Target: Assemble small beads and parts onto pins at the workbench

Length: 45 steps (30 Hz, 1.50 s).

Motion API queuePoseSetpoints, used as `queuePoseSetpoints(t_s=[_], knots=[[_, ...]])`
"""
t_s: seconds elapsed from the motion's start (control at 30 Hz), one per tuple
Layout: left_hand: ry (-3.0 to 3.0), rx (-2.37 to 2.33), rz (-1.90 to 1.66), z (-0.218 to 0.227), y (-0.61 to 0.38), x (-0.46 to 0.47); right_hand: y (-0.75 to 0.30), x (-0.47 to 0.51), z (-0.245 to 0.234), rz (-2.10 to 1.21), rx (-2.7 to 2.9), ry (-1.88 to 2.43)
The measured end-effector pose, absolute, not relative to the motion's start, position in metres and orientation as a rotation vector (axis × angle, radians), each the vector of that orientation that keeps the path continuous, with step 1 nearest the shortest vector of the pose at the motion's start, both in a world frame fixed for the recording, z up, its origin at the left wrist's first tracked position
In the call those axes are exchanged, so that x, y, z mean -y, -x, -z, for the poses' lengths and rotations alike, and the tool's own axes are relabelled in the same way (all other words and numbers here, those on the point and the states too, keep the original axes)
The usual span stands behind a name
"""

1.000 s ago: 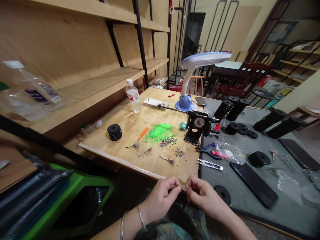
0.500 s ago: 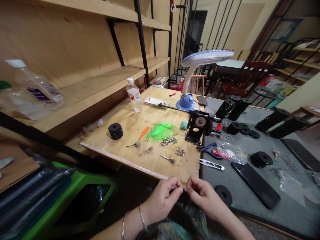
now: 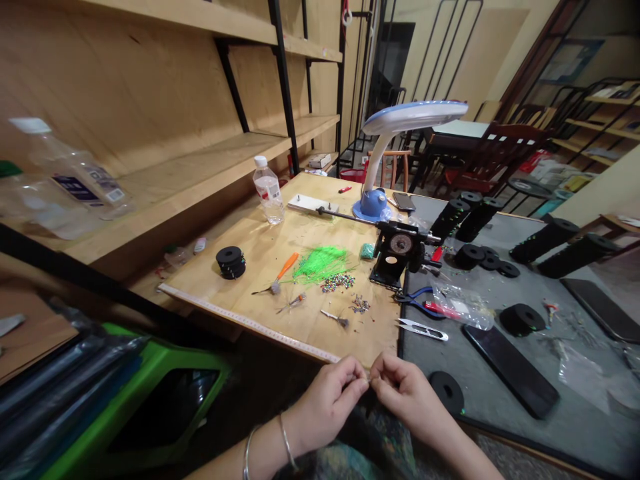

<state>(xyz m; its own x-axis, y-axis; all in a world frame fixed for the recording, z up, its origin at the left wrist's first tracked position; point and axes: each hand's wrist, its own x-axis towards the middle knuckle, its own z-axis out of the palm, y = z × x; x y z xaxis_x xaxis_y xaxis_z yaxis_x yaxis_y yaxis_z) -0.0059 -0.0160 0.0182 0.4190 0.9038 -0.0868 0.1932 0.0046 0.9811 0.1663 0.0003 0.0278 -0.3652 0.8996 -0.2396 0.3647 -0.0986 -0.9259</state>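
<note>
My left hand [image 3: 327,400] and my right hand [image 3: 405,393] meet just below the near edge of the wooden board [image 3: 270,257]. The fingers of both are pinched together, tip to tip, on something too small to make out. On the board ahead lie a tuft of bright green thread [image 3: 320,261], a scatter of small beads [image 3: 337,283], an orange-handled tool [image 3: 281,273] and a black spool [image 3: 231,262]. A black winding device [image 3: 397,253] stands at the board's right edge.
Small snips [image 3: 423,329], blue-handled pliers [image 3: 417,301], a dark phone [image 3: 510,369] and several black discs lie on the grey mat to the right. A blue desk lamp [image 3: 395,143] and a water bottle [image 3: 267,190] stand at the back. Wooden shelves run along the left.
Both hands have stayed pinched together and slid slightly down and toward me. The view rose a little. Nothing on the board has moved.
</note>
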Motion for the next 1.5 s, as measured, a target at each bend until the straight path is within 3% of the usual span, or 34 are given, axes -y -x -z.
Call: queuePoseSetpoints(t_s=[0.3, 0.6, 1.0, 1.5], knots=[[-1.514, -1.041, -0.733, -0.016, 0.009, 0.017, -0.168, 0.001, -0.027, -1.396, 1.775, 1.415], [-1.384, -1.016, -0.8, -0.017, 0.017, 0.008, -0.183, -0.002, -0.036, -1.822, 1.498, 1.233], [-1.372, -0.939, -0.825, -0.014, 0.016, 0.013, -0.18, 0.0, -0.039, -1.4, 1.809, 1.389], [-1.434, -0.943, -0.805, -0.019, 0.011, 0.015, -0.177, 0.002, -0.04, -1.319, 1.887, 1.469]])
